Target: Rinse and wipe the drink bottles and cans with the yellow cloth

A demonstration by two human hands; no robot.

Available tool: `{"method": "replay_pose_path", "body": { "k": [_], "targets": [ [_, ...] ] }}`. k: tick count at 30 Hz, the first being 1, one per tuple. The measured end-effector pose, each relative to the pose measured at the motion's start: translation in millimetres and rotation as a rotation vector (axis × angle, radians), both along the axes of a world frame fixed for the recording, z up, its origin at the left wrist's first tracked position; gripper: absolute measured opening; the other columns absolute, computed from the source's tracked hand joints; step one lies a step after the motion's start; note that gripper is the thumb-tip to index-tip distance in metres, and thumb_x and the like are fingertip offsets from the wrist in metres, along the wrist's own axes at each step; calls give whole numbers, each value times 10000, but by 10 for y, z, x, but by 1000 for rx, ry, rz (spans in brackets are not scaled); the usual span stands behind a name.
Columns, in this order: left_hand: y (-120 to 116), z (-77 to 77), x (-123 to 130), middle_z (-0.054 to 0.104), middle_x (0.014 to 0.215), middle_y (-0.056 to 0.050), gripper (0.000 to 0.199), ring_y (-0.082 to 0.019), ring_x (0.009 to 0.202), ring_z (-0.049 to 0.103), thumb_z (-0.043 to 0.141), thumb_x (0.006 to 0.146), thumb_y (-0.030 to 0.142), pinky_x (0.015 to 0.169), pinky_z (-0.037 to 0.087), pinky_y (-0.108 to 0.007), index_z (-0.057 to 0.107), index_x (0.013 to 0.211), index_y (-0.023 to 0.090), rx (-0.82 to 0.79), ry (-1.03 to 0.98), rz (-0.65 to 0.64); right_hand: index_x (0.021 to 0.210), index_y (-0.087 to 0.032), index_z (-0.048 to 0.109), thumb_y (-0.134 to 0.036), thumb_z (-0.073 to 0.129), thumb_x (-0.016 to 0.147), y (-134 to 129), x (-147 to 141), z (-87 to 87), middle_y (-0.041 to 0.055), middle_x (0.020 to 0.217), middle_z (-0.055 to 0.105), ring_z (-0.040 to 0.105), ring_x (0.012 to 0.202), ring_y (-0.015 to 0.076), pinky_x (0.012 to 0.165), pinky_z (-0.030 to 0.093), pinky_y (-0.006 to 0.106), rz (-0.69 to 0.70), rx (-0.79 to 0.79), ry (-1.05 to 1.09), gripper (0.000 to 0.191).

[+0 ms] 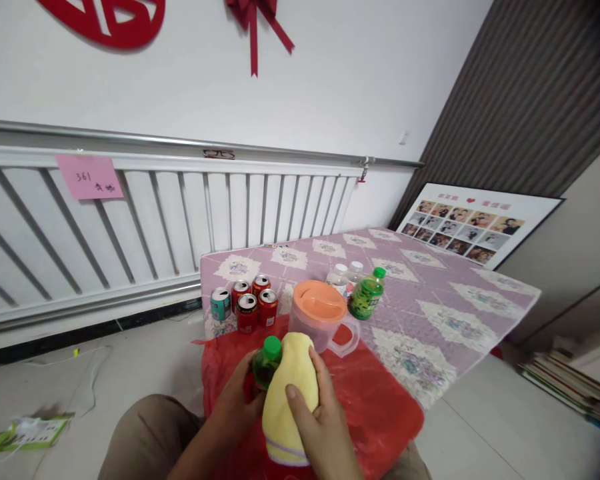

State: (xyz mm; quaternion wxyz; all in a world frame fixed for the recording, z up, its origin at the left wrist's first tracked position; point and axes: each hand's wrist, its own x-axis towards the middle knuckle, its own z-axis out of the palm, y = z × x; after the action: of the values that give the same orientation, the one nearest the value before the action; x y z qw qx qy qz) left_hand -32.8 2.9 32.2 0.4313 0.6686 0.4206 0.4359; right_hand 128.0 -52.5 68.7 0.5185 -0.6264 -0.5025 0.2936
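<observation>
My left hand [240,395] is closed around a bottle with a green cap [269,360], held close in front of me. In my right hand [322,407] is a folded yellow cloth [289,393] with a purple-stitched edge, its thumb lying across the front. The cloth rests against the bottle's right side and hides much of it. Just beyond my hands stands a clear plastic pitcher [307,328] with an orange lid, its handle to the right. Beneath them a red plastic sheet [380,407] covers the near part of the table.
Several opened red cans [267,309] and one teal can [221,305] stand at the left. Behind the pitcher are a green bottle [367,295] and two white-capped bottles [339,277]. The flowered tablecloth [445,310] reaches toward a photo board [480,223]. A white radiator [240,207] lines the wall.
</observation>
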Motion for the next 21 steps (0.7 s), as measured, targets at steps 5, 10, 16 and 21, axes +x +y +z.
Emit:
{"method": "replay_pose_path", "body": {
  "k": [5, 10, 16, 21],
  "targets": [
    [-47, -126, 75, 605, 1257, -126, 591, -284, 1167, 580, 651, 699, 171, 1010, 453, -468, 468, 1260, 191, 7, 17, 161, 1463, -138, 296, -372, 499, 860, 6, -2, -275, 129, 1517, 347, 343, 1388, 238, 1137, 305, 425, 65, -79, -125, 678],
    [-22, -145, 18, 578, 1273, -119, 722, -292, 1203, 544, 663, 623, 113, 1054, 405, -487, 451, 1309, 193, 65, 82, 149, 1429, -111, 359, -345, 510, 834, -32, 79, -586, 147, 1504, 367, 338, 1390, 244, 1156, 258, 442, 115, -153, -132, 657],
    [41, -32, -106, 497, 1408, -117, 790, -278, 1313, 459, 608, 654, 58, 1124, 342, -466, 371, 1391, 214, 27, 49, -59, 1445, -188, 348, -363, 528, 836, -25, 88, -377, 96, 1503, 385, 353, 1383, 231, 1134, 315, 411, 82, -93, -63, 658],
    [-31, -24, -21, 575, 1332, -119, 669, -278, 1213, 561, 674, 715, 173, 1040, 453, -431, 425, 1334, 213, 2, -17, -16, 1445, -243, 353, -350, 557, 835, -49, 3, 9, 71, 1450, 463, 392, 1359, 245, 1101, 368, 405, 42, 0, -60, 652]
  ]
}}
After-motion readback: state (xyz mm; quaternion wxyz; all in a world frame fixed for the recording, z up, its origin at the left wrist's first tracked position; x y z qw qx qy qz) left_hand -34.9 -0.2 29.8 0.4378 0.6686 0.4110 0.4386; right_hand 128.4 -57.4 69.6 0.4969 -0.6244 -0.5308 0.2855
